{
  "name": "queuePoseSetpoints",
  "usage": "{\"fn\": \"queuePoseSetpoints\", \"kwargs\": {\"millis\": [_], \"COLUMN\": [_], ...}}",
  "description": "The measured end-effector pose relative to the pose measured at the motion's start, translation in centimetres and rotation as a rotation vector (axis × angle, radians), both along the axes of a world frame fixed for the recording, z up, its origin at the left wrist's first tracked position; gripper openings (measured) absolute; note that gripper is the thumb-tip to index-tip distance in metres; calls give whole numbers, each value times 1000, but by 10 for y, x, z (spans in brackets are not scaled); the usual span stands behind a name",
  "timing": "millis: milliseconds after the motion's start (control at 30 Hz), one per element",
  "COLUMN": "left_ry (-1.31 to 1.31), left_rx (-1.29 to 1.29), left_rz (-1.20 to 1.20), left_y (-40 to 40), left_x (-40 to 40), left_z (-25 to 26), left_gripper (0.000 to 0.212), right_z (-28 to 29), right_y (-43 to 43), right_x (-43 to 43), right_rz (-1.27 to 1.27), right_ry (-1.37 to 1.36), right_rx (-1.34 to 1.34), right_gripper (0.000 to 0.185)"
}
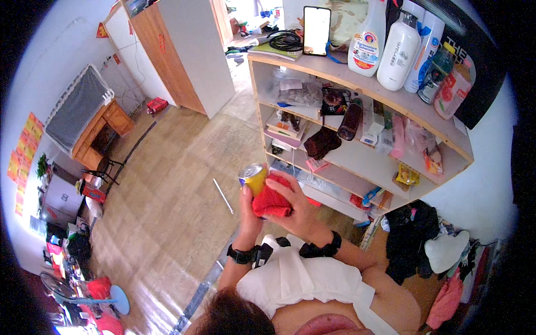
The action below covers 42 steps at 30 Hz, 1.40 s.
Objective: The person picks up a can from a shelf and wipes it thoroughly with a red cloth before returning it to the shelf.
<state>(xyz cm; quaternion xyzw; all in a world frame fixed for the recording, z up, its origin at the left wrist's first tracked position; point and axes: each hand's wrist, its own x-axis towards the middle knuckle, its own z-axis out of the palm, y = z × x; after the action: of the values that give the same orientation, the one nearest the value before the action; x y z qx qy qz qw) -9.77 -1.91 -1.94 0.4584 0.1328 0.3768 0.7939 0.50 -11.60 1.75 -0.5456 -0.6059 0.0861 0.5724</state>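
Note:
A yellow drinks can point(254, 181) with a silver top is held up, slightly tilted, in front of my body. My left hand point(250, 215) grips it from the left side and below. In my right hand point(295, 209) is a folded red cloth point(273, 200), pressed against the can's right side. The cloth and fingers hide the can's lower part. Both wrists wear black bands. To the right of my hands stands a wooden shelf unit point(360, 167) with things on several levels.
On the shelf top are a lit phone point(317, 31), a spray bottle point(367, 42), a white pump bottle point(399, 52) and a coiled black cable point(285, 40). A dark pouch point(321, 143) hangs at the shelf front. A white stick point(223, 196) lies on the floor, and clothes point(412, 238) are heaped at right.

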Motion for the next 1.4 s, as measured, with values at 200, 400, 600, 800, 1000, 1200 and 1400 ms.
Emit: {"fn": "queuePoseSetpoints", "kwargs": {"millis": [200, 400, 600, 800, 1000, 1200, 1400], "left_ry": [-21, 79, 69, -2, 1, 55, -92], "left_rx": [18, -30, -21, 7, 3, -28, -69], "left_rz": [25, -17, 30, 69, 67, 75, 172], "left_y": [6, -4, 2, 7, -3, 1, 4], "left_x": [-4, -5, -6, -6, -4, -5, -3], "left_z": [1, -10, -9, 10, 6, -16, 12], "left_gripper": [76, 63, 68, 72, 65, 71, 72], "right_z": [-17, 1, -5, -17, -4, 2, -15], "right_y": [-3, 8, 3, -6, 2, 2, -7], "right_x": [-3, 9, 1, -5, 1, 0, -8], "right_rz": [23, 14, 13, 39, 27, 21, 43], "right_ry": [-1, 63, 20, -6, 39, 34, -4], "right_rx": [5, 48, 16, -39, 24, 19, -26], "right_gripper": [74, 71, 74, 73, 71, 72, 74]}}
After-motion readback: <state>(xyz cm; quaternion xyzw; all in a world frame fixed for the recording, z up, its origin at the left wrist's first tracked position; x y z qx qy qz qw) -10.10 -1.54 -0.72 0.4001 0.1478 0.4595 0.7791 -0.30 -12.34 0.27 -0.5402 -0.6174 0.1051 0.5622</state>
